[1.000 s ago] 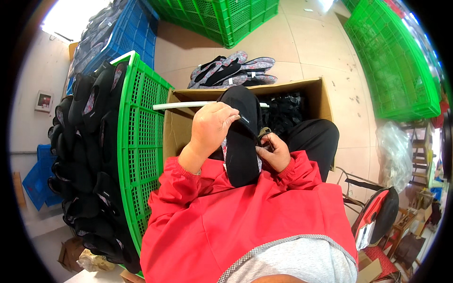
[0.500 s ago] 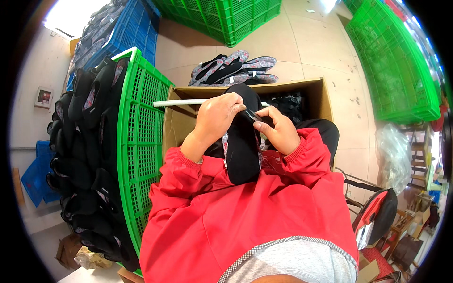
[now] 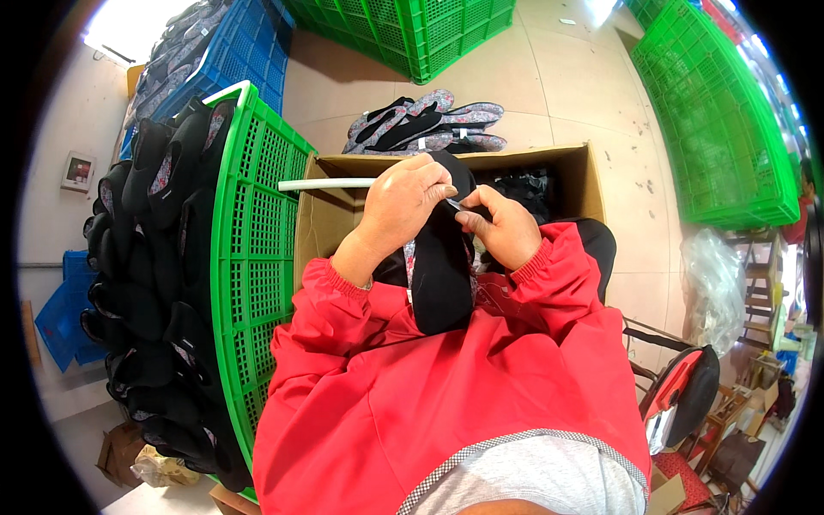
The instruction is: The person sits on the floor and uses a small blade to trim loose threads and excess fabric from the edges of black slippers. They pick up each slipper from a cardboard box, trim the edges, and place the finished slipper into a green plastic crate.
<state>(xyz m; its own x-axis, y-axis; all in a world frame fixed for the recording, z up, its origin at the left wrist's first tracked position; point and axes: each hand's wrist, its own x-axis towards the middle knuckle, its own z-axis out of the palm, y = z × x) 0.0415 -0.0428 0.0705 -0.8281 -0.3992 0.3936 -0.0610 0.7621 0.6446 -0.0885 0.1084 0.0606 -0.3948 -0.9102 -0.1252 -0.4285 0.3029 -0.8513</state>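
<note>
A black slipper [image 3: 442, 283] with flowered fabric along its sides lies over my lap, its far end at the carton. My left hand [image 3: 403, 202] is closed over its far part, thumb and fingertips pinched together. Close beside it, my right hand [image 3: 502, 227] pinches with thumb and forefinger at the same spot. A small, pale sliver shows between the fingertips, too small to name. A white rod [image 3: 326, 184] runs in from the left and disappears behind my left hand; whether I grip it is hidden.
An open carton [image 3: 592, 180] holding dark items stands before me. At the left, a green crate [image 3: 257, 249] borders many black slippers [image 3: 146, 318]. Flowered slippers [image 3: 421, 124] are piled beyond the carton. Other green crates [image 3: 712, 120] and a clear plastic bag [image 3: 712, 287] stand around.
My fingertips have shifted slightly at the slipper, with the right thumb and forefinger closer to my left hand. The dark small piece seen between them earlier now shows as a pale sliver.
</note>
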